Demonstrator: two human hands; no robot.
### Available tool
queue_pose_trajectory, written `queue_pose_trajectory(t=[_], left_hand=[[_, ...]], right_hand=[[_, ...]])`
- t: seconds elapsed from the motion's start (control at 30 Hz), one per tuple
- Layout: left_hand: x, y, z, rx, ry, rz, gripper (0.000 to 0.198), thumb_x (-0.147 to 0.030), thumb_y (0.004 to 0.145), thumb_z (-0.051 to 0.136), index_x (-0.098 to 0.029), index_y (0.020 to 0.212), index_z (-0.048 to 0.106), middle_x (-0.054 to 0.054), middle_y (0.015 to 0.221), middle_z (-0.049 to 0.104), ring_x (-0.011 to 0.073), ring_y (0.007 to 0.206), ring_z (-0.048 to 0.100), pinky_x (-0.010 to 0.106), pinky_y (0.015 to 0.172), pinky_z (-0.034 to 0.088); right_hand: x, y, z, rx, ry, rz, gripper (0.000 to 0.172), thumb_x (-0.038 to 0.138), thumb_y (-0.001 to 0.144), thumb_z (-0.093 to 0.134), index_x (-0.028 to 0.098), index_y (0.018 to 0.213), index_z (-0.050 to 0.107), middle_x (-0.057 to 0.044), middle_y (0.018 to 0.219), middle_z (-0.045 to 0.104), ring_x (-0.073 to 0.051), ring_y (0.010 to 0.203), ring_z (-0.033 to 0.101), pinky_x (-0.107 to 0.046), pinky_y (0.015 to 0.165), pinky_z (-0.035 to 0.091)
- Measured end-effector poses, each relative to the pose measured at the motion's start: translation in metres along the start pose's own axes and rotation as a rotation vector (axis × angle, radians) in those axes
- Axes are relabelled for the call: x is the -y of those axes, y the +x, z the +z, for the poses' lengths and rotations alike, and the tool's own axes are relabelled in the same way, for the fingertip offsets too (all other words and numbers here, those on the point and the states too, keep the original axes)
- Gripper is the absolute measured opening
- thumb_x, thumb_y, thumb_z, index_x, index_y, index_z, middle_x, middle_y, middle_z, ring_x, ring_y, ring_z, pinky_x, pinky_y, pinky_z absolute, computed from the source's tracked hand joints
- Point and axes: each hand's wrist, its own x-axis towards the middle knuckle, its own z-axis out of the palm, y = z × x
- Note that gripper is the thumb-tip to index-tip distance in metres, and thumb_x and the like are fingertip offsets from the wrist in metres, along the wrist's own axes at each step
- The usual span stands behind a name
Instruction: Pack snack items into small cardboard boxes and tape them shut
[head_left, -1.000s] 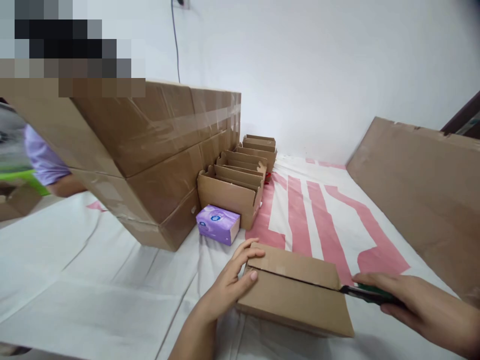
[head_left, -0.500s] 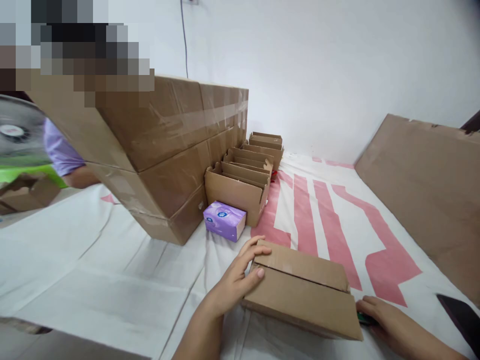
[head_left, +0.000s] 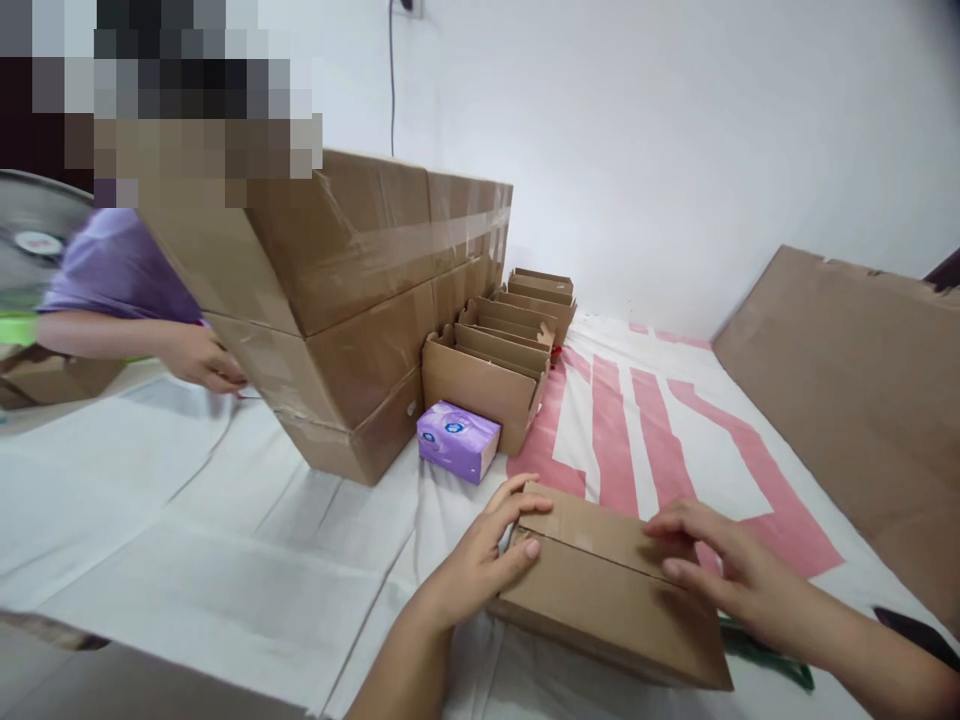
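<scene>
A closed brown cardboard box (head_left: pixel 600 600) lies in front of me on the white and pink cloth, a narrow seam running along its top. My left hand (head_left: pixel 499 555) holds its left end, fingers over the far flap and thumb on the near flap. Above the right end of the lid is my right hand (head_left: pixel 705 560), fingers apart and holding nothing; whether the fingertips touch the cardboard I cannot tell. A dark green tool (head_left: pixel 772 655) rests on the cloth beside the box, partly hidden by my right forearm; its exact kind is unclear.
A purple tissue pack (head_left: pixel 459 440) sits beyond the box, before a row of open cartons (head_left: pixel 480 385). Taped large boxes (head_left: pixel 367 310) form a wall at left, with another person's hand (head_left: pixel 202 360) behind. A cardboard sheet (head_left: pixel 847 400) and a dark flat object (head_left: pixel 911 635) are at right.
My right hand has let go of the green tool and moved up over the box's right end. My left hand stays on the box. The other person's hand has come into view.
</scene>
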Motion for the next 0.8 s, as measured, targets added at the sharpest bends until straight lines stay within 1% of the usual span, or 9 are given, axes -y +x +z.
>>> queue_pose_trajectory(t=[0.07, 0.13, 0.23, 0.37, 0.47, 0.6, 0.67, 0.73, 0.8], left_hand=[[0.000, 0.000, 0.000, 0.000, -0.008, 0.009, 0.043, -0.051, 0.089, 0.054, -0.027, 0.125, 0.056, 0.010, 0.153, 0.030, 0.0305, 0.143, 0.028, 0.045, 0.115, 0.022], [0.001, 0.000, 0.001, -0.003, -0.016, 0.018, 0.044, -0.051, 0.089, 0.054, -0.026, 0.124, 0.056, 0.011, 0.153, 0.031, 0.0309, 0.143, 0.029, 0.044, 0.115, 0.023], [0.002, 0.000, 0.001, -0.013, -0.019, 0.028, 0.043, -0.051, 0.089, 0.055, -0.024, 0.123, 0.057, 0.011, 0.151, 0.033, 0.0314, 0.142, 0.029, 0.044, 0.115, 0.025], [0.003, 0.000, 0.001, -0.017, -0.009, 0.038, 0.042, -0.048, 0.088, 0.056, -0.024, 0.122, 0.058, 0.010, 0.150, 0.035, 0.0313, 0.143, 0.028, 0.044, 0.114, 0.026], [0.004, 0.000, 0.001, -0.035, 0.000, 0.046, 0.043, -0.048, 0.088, 0.057, -0.024, 0.124, 0.057, 0.011, 0.150, 0.036, 0.0315, 0.142, 0.029, 0.045, 0.115, 0.026], [0.005, 0.000, 0.003, -0.125, -0.050, 0.101, 0.064, -0.048, 0.085, 0.063, -0.024, 0.139, 0.039, 0.013, 0.147, 0.038, 0.0299, 0.138, 0.035, 0.046, 0.115, 0.026], [0.005, 0.000, 0.004, -0.142, -0.105, 0.099, 0.069, -0.048, 0.082, 0.065, -0.025, 0.139, 0.033, 0.013, 0.145, 0.040, 0.0292, 0.134, 0.039, 0.046, 0.113, 0.029], [0.005, 0.000, 0.005, -0.151, -0.143, 0.095, 0.064, -0.047, 0.081, 0.067, -0.025, 0.132, 0.035, 0.014, 0.145, 0.040, 0.0290, 0.131, 0.043, 0.046, 0.111, 0.031], [0.005, 0.000, 0.005, -0.159, -0.149, 0.109, 0.056, -0.046, 0.080, 0.069, -0.025, 0.122, 0.039, 0.014, 0.145, 0.039, 0.0289, 0.130, 0.044, 0.045, 0.109, 0.032]], right_hand=[[0.022, 0.012, 0.012, 0.089, -0.010, -0.019, 0.023, 0.032, 0.088, 0.055, 0.023, 0.108, 0.061, -0.006, 0.104, 0.063, -0.020, 0.092, 0.062, -0.035, 0.083, 0.052], [0.034, 0.022, 0.023, 0.121, -0.057, 0.006, 0.025, 0.027, 0.083, 0.061, 0.022, 0.107, 0.060, -0.006, 0.104, 0.062, -0.020, 0.091, 0.061, -0.034, 0.082, 0.051], [0.040, 0.032, 0.035, 0.099, -0.125, 0.048, 0.026, 0.022, 0.078, 0.065, 0.023, 0.103, 0.060, -0.005, 0.105, 0.061, -0.020, 0.094, 0.060, -0.034, 0.083, 0.049], [0.043, 0.034, 0.043, 0.090, -0.187, 0.047, 0.018, 0.016, 0.080, 0.061, 0.023, 0.096, 0.060, -0.004, 0.103, 0.063, -0.019, 0.092, 0.060, -0.033, 0.082, 0.049], [0.045, 0.031, 0.041, 0.087, -0.236, 0.015, 0.014, 0.016, 0.082, 0.058, 0.023, 0.094, 0.059, -0.004, 0.102, 0.063, -0.019, 0.091, 0.060, -0.033, 0.081, 0.049], [0.036, 0.022, 0.031, -0.028, -0.400, -0.147, 0.029, 0.024, 0.084, 0.060, 0.021, 0.112, 0.056, -0.011, 0.120, 0.060, -0.026, 0.110, 0.057, -0.041, 0.090, 0.048], [0.027, 0.017, 0.025, -0.065, -0.471, -0.183, 0.026, 0.023, 0.089, 0.052, 0.020, 0.115, 0.055, -0.011, 0.112, 0.065, -0.025, 0.102, 0.061, -0.040, 0.084, 0.049], [0.018, 0.015, 0.019, -0.094, -0.510, -0.183, 0.022, 0.021, 0.095, 0.039, 0.020, 0.107, 0.058, -0.008, 0.094, 0.069, -0.023, 0.086, 0.065, -0.036, 0.074, 0.049], [0.012, 0.016, 0.011, -0.133, -0.510, -0.155, 0.026, 0.023, 0.097, 0.032, 0.021, 0.099, 0.058, -0.006, 0.085, 0.069, -0.021, 0.077, 0.065, -0.034, 0.068, 0.048]])
